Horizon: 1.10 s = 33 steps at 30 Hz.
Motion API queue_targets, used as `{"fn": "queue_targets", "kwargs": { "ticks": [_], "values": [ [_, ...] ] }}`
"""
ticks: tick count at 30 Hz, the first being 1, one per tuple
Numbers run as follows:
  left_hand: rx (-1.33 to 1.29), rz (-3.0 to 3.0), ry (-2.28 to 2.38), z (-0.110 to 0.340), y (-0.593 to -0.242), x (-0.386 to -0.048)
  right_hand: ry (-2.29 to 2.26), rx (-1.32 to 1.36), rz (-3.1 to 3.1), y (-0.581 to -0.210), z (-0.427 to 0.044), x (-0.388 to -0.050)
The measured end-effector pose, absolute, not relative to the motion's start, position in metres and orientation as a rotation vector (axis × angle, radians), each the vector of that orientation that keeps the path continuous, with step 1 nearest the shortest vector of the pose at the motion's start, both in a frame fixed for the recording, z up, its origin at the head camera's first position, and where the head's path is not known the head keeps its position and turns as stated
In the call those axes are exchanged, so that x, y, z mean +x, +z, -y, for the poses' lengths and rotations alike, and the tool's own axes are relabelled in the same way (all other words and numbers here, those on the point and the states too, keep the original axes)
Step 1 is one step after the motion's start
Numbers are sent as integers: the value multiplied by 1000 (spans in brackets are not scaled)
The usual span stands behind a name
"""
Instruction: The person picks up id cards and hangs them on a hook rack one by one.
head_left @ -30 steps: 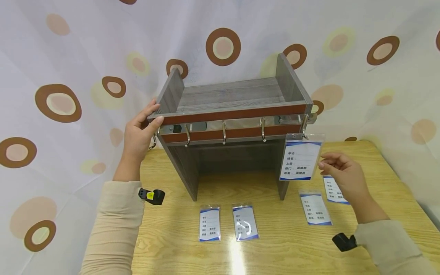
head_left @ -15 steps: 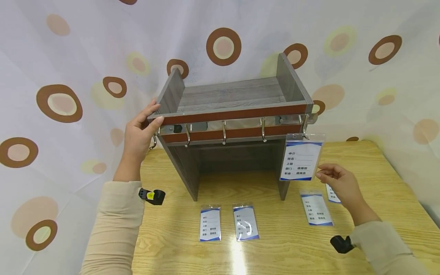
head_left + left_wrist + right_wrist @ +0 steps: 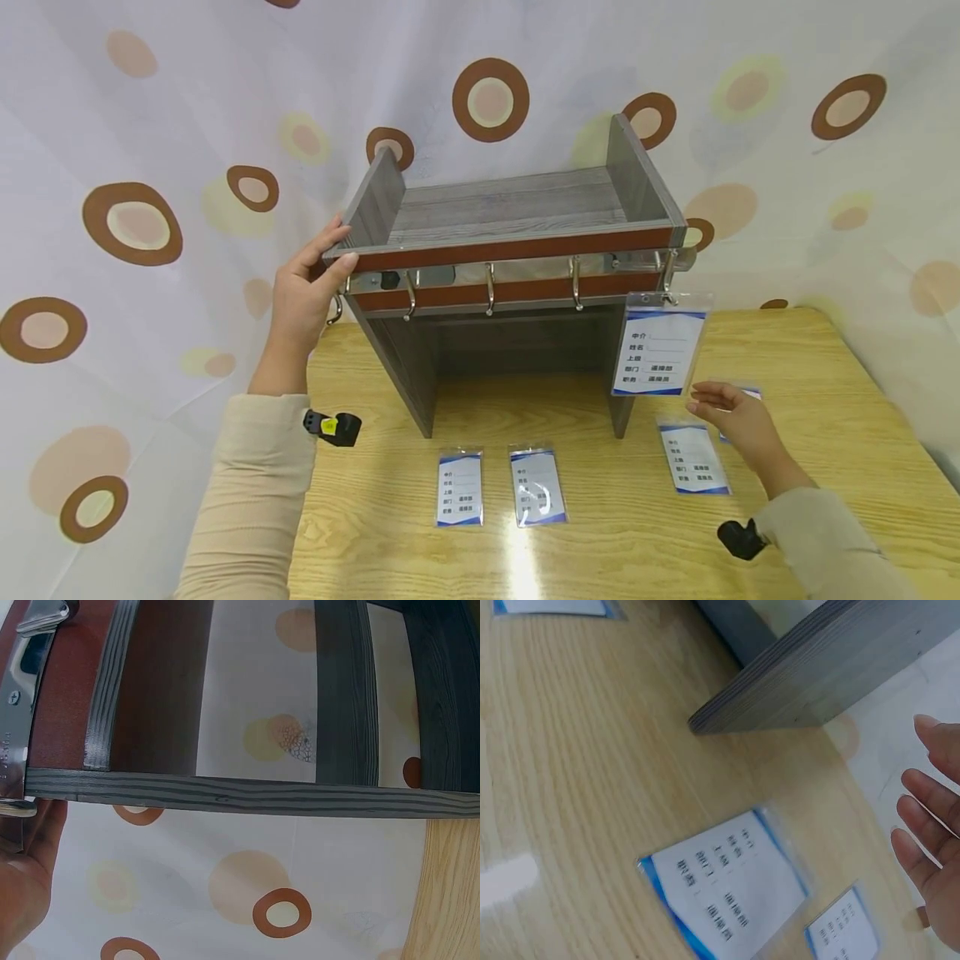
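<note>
A grey wooden shelf (image 3: 517, 200) with a row of metal hooks along its front stands on the table. My left hand (image 3: 300, 292) grips its front left corner, thumb on the front board and fingers along the side; in the left wrist view part of that hand (image 3: 26, 892) shows under the side board. From the rightmost hook (image 3: 667, 271) hangs a clear-sleeved ID badge (image 3: 660, 354). Just below and right of this badge, my right hand (image 3: 738, 417) is apart from it, holding nothing. Its fingers are loosely bent in the right wrist view.
Two more badges lie in front of the shelf, a left badge (image 3: 460, 490) and a right badge (image 3: 537, 487). To the right lies another badge (image 3: 693, 458), and a further badge (image 3: 750, 393) is partly behind my right hand. A patterned cloth (image 3: 187, 125) hangs behind the table (image 3: 390, 550).
My right hand has moved down and slightly left, from beside the hanging badge to near its lower right corner. The left hand stays on the shelf, and the badge still hangs.
</note>
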<state>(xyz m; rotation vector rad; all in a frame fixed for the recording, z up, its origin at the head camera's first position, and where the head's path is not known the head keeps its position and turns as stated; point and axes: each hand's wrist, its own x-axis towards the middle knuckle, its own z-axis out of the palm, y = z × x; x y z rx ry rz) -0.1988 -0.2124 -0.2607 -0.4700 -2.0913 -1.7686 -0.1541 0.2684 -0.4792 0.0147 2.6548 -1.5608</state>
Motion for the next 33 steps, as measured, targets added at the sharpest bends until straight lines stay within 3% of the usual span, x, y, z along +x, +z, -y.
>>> {"fn": "queue_targets", "kwargs": {
  "ticks": [20,33],
  "values": [
    [-460,2112,-1726,211,-260,-199,-1275,115,-2492,-530,-278,-168],
    [-448,2119,-1719,213,-261,-199,-1092,101,-2601,-537,-278,-176]
  ]
}}
